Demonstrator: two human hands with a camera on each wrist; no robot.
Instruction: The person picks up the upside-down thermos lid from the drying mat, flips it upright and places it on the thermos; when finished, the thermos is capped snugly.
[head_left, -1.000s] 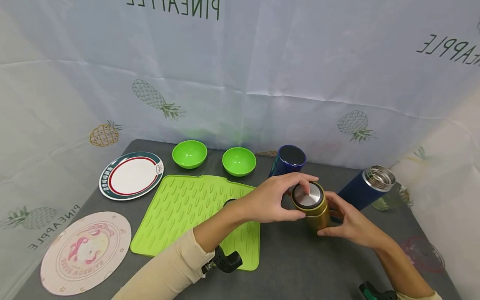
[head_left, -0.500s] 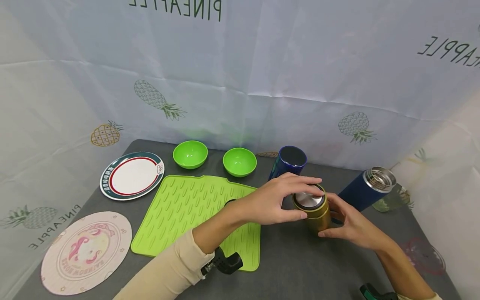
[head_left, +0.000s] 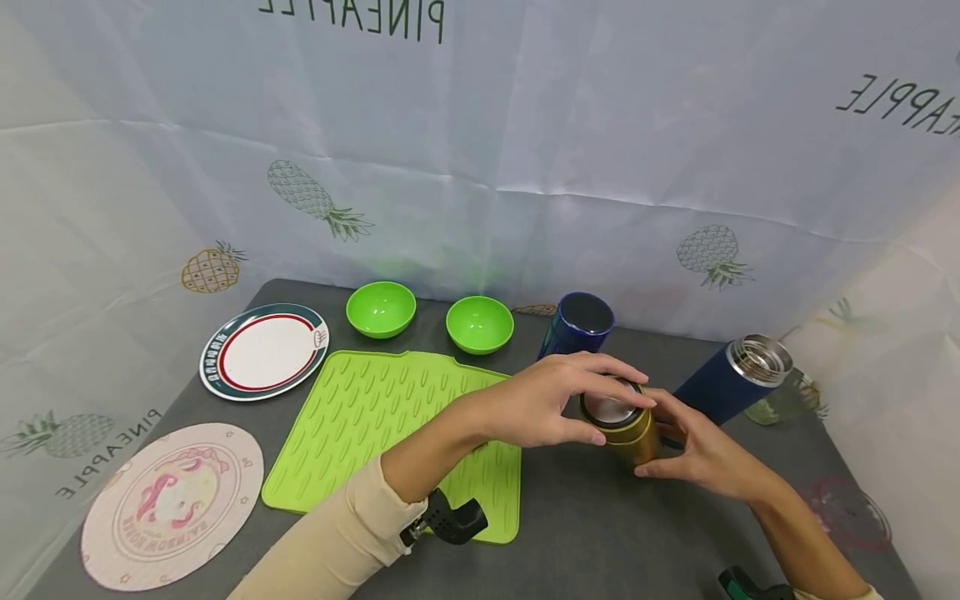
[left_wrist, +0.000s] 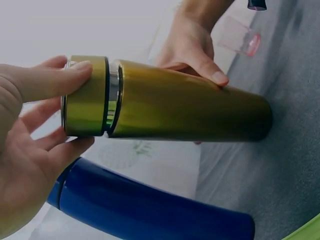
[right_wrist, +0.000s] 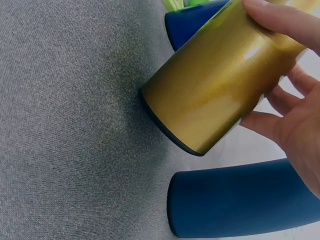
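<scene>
Head view: high, facing forward and down across table [head_left: 585, 533]. Wrist views: close, turned sideways, sharing gold flask [left_wrist: 190, 102].

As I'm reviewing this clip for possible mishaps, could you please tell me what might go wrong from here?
The lid looks loose, with silver neck showing between it and the body of the gold bottle, so the left grip might lift it crooked or drop it. The right grip is close to the open-mouthed navy bottle and could knock it over.
</scene>
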